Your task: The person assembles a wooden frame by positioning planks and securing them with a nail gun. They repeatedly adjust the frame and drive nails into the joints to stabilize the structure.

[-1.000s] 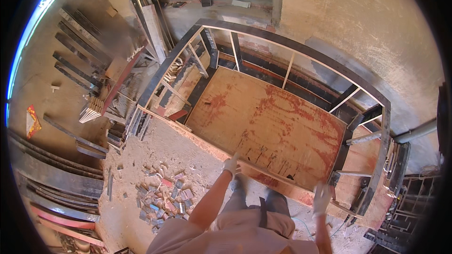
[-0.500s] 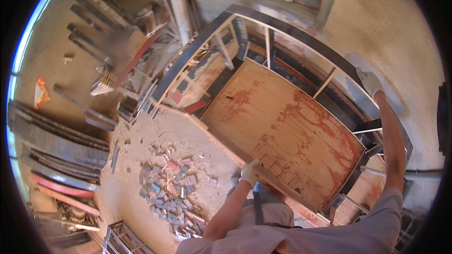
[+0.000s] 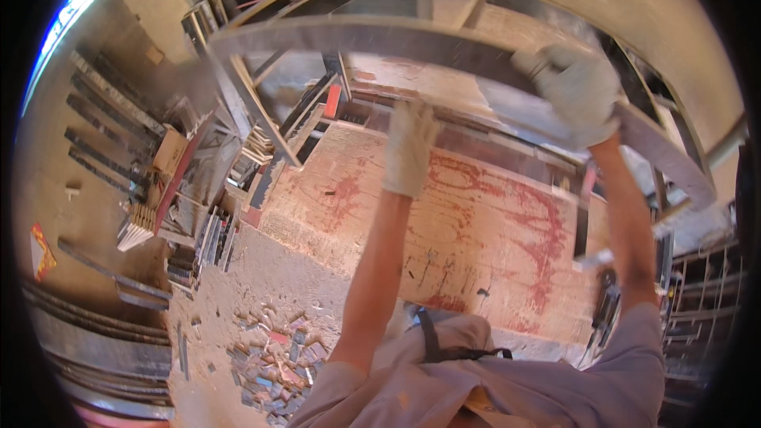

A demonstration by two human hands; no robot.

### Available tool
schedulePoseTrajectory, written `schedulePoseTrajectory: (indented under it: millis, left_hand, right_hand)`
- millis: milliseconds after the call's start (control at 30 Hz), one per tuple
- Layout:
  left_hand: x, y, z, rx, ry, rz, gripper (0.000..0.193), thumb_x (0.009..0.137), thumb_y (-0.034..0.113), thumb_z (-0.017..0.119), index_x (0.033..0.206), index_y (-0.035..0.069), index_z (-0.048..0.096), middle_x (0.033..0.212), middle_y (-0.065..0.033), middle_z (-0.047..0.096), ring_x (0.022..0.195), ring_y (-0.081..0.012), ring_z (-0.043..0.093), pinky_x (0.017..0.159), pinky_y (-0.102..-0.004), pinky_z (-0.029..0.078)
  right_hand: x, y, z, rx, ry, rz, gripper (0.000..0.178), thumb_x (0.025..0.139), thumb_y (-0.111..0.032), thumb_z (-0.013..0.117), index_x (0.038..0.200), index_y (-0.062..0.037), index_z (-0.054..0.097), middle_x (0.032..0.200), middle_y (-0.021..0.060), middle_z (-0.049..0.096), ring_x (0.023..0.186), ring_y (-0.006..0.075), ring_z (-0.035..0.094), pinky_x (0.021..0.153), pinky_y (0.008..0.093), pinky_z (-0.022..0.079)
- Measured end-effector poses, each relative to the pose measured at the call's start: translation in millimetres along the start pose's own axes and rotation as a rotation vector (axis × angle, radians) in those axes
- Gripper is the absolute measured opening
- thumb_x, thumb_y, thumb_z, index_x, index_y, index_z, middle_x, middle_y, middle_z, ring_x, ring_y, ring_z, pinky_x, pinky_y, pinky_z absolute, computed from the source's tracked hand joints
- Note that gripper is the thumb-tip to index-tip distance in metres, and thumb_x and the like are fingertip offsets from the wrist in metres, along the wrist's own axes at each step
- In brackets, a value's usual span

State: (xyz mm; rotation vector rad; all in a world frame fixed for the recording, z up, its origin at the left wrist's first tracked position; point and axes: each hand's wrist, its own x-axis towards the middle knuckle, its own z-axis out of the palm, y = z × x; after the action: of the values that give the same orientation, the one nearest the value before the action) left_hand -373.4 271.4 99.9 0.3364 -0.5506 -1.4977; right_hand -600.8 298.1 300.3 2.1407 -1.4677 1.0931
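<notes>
A large dark-edged wooden frame (image 3: 444, 49), with pale slats inside it, stands raised and tilted over a reddish-stained board (image 3: 491, 261). My right hand (image 3: 577, 95), in a pale work glove, is closed around the frame's near beam on the right. My left hand (image 3: 411, 149), gloved as well, reaches forward above the board with its fingers extended and a little blurred. Its fingertips are below the beam, and no hold on it shows. The frame's far side is partly hidden behind the near beam and the right glove.
Small wood offcuts (image 3: 277, 364) lie heaped on the dusty floor at the lower left. Long dark boards (image 3: 103, 341) are stacked at the left. Beside the board's left end stands a bundle of short strips (image 3: 212, 238). A metal rack (image 3: 701, 293) is at the right.
The frame has been lifted off the board and tilted up. My left hand has let go of its near edge and moved forward. My right hand has moved left, holding a beam.
</notes>
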Motion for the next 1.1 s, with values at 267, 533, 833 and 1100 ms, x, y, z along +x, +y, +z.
schedulePoseTrajectory:
  millis: [267,533,833,1100]
  left_hand:
    - [-128,14,1,0.120,0.356,0.072,0.025,0.095,0.036,0.072,0.108,0.015,0.071,0.080,0.0050,0.063,0.079,-0.0118,0.062,0.086,-0.0373,0.054]
    - [-366,34,-83,-0.052,0.621,-0.328,0.028,0.097,0.027,0.061,0.110,0.003,0.068,0.115,-0.0124,0.073,0.107,-0.0290,0.069,0.094,-0.0445,0.057]
    - [-431,-56,-267,-0.166,0.855,-0.592,0.040,0.098,0.035,0.057,0.129,0.010,0.057,0.128,-0.0079,0.065,0.115,-0.0305,0.064,0.101,-0.0475,0.051]
    - [-341,-86,-281,-0.011,0.483,-0.576,0.042,0.102,0.040,0.054,0.134,0.014,0.051,0.131,-0.0052,0.060,0.114,-0.0267,0.059,0.101,-0.0436,0.050]
  right_hand:
    - [-229,-73,18,-0.005,0.053,-0.071,0.024,0.079,-0.034,0.075,0.086,-0.0123,0.067,0.076,0.0070,0.064,0.068,0.0300,0.062,0.065,0.0454,0.049]
    - [-415,-181,-99,0.248,-0.171,0.264,0.023,0.080,-0.019,0.078,0.098,-0.0091,0.069,0.094,0.0103,0.070,0.081,0.0311,0.066,0.071,0.0425,0.050]
    - [-569,10,-302,-0.470,0.426,1.151,0.041,0.099,-0.029,0.066,0.125,0.0033,0.065,0.114,0.0169,0.070,0.106,0.0256,0.064,0.096,0.0342,0.047]
    - [-536,156,-193,0.122,0.335,1.350,0.034,0.098,-0.032,0.066,0.115,-0.0045,0.075,0.100,0.0029,0.073,0.092,0.0112,0.062,0.083,0.0284,0.050]
